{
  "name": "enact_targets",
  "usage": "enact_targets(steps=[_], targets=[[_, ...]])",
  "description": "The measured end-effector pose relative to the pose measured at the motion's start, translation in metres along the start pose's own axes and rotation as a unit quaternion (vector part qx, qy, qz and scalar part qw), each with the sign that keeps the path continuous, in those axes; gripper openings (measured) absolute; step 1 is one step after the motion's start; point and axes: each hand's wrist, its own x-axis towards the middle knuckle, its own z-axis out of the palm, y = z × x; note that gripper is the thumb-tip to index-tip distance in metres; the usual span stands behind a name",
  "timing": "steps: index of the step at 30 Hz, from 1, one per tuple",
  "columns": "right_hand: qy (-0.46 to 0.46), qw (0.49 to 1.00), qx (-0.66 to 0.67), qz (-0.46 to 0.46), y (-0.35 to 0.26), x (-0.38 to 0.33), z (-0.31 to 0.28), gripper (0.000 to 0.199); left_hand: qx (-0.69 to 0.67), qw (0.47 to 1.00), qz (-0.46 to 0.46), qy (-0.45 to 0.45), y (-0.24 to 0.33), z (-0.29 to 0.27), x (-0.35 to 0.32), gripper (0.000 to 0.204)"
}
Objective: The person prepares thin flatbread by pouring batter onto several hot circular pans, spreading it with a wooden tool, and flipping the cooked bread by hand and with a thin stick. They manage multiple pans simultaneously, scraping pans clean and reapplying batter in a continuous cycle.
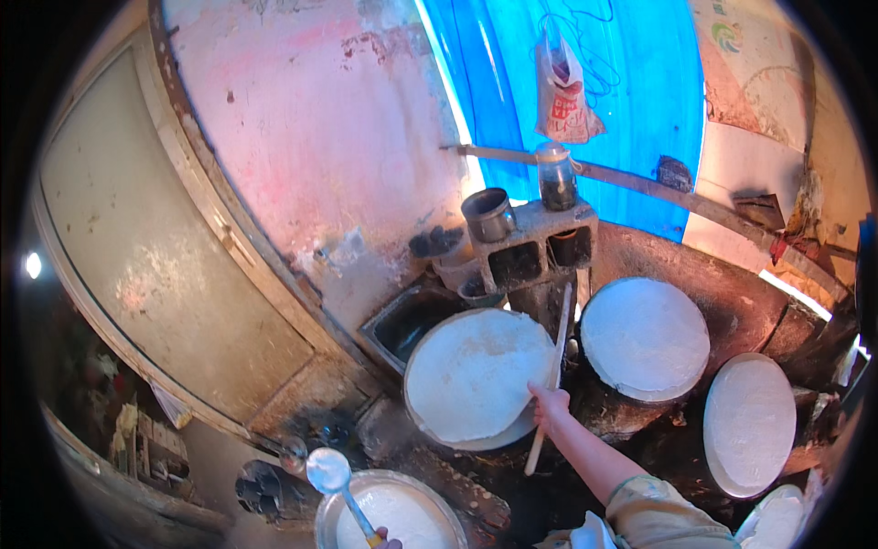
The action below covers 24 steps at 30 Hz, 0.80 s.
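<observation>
At the bottom edge, my left hand (390,542) is closed round the handle of a ladle (329,471). The ladle's bowl is whitish and hangs by the rim of a round metal basin (457,522) of white batter (402,517). My right hand (550,408) reaches forward, its fingers closed on a long, thin wooden stick (561,334). The stick slants along the right side of a round griddle (506,441). A thin white sheet (476,375) covers most of that griddle, and my fingertips are at its edge.
Two more white-covered round griddles (645,339) (750,424) stand to the right, with part of another white round (773,522) below. Behind are a concrete block (540,220), a metal mug (489,215) and a jar (556,178). A black basin (407,316) sits left.
</observation>
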Motion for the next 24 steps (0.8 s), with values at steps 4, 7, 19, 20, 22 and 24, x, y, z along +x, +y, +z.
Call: enact_targets(steps=[4,7,19,20,22,24], targets=[[0.067,0.98,-0.112,-0.15,-0.007,0.004,0.021,0.016,0.01,0.999,-0.028,0.027,0.015,-0.015,0.002,0.043],[0.006,0.967,-0.052,-0.249,-0.015,-0.009,0.038,0.019,0.092,0.992,0.084,-0.007,0.006,-0.014,0.013,0.025],[0.141,0.915,-0.144,-0.35,0.054,0.001,-0.008,0.022,0.046,0.981,-0.151,-0.117,0.07,-0.027,0.058,0.028],[0.167,0.914,-0.153,-0.337,0.055,-0.009,-0.017,0.021,0.005,0.983,-0.164,-0.08,0.064,-0.016,0.057,0.027],[0.182,0.902,-0.182,-0.347,0.046,-0.048,-0.018,0.02,-0.012,0.99,-0.139,0.014,0.055,-0.004,0.05,0.026],[0.138,0.869,-0.258,-0.399,0.051,-0.06,-0.018,0.02,0.058,0.989,-0.088,0.102,0.052,0.003,0.048,0.026]])
